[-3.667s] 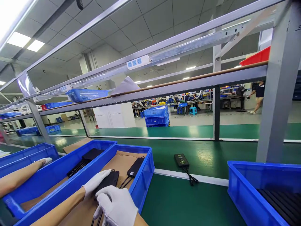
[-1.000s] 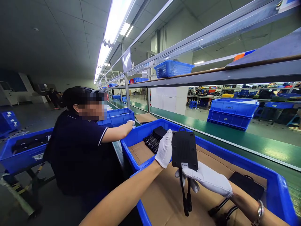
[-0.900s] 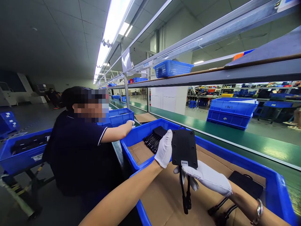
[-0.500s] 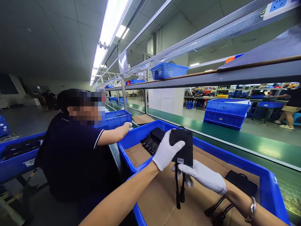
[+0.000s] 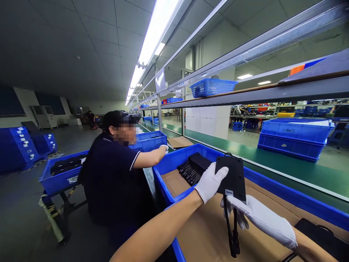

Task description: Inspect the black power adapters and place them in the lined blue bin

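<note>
- Your left hand, in a white glove, has its grip clenched on the left edge of the black adapter, with the fingers wrapped over its upper corner.
- Your right hand, also gloved, has its grip on the adapter's lower edge by the small white label, just where the two cables leave the body and hang straight down.
- The adapter stands upright in mid-air at centre frame, above the cardboard liner of the near blue bin. It touches nothing but your hands.
- As a judgement: the unit is lifted clear of the bin and turned flat side towards you, so picking up is done; setting it down anywhere is not yet done.
- One more black adapter lies on the liner at lower right, well apart from the dangling plugs.
- The next bin, to the upper left, holds a row of stacked black units; its near wall runs just beside your left wrist.
- A co-worker sits at centre left, one gloved hand resting on a farther bin, well apart from yours.
- Open room lies to the right: the green conveyor belt runs bare behind the bin wall, and the shelf rail crosses well above your hands.
</note>
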Motion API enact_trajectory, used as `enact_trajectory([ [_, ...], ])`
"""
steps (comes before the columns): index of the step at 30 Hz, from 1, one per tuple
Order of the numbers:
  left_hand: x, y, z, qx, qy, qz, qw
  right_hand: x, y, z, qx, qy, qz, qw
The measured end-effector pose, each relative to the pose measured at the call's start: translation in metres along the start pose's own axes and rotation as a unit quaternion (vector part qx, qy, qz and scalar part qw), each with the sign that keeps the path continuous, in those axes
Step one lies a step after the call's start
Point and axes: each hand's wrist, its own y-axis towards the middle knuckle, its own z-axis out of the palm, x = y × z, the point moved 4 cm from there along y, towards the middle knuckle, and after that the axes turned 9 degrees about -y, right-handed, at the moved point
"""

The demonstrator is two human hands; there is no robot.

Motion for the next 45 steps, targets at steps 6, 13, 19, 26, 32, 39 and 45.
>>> enact_trajectory([
  [6, 0.008, -0.001, 0.002, 0.028, 0.059, -0.027, 0.998, -0.002, 0.002, -0.006, -0.039, 0.002, 0.002, 0.999],
  [13, 0.009, 0.0, 0.001, 0.022, 0.079, -0.031, 0.996, 0.007, 0.002, -0.007, -0.041, 0.021, -0.012, 0.999],
  [19, 0.011, 0.002, 0.002, 0.025, 0.052, -0.029, 0.998, 0.012, 0.002, -0.011, -0.065, 0.049, -0.011, 0.997],
  [26, 0.012, 0.002, 0.005, 0.033, 0.006, -0.021, 0.999, -0.001, 0.007, -0.014, -0.117, 0.008, 0.007, 0.993],
  [32, 0.021, 0.002, 0.007, 0.032, -0.004, -0.061, 0.998, -0.007, 0.01, -0.016, -0.139, -0.029, 0.003, 0.99],
  [39, 0.051, 0.008, 0.007, 0.048, -0.016, -0.152, 0.987, -0.01, 0.006, -0.035, -0.18, -0.156, 0.034, 0.971],
  [45, 0.057, 0.009, 0.005, 0.065, -0.025, -0.165, 0.984, -0.011, 0.005, -0.044, -0.187, -0.223, 0.056, 0.955],
])
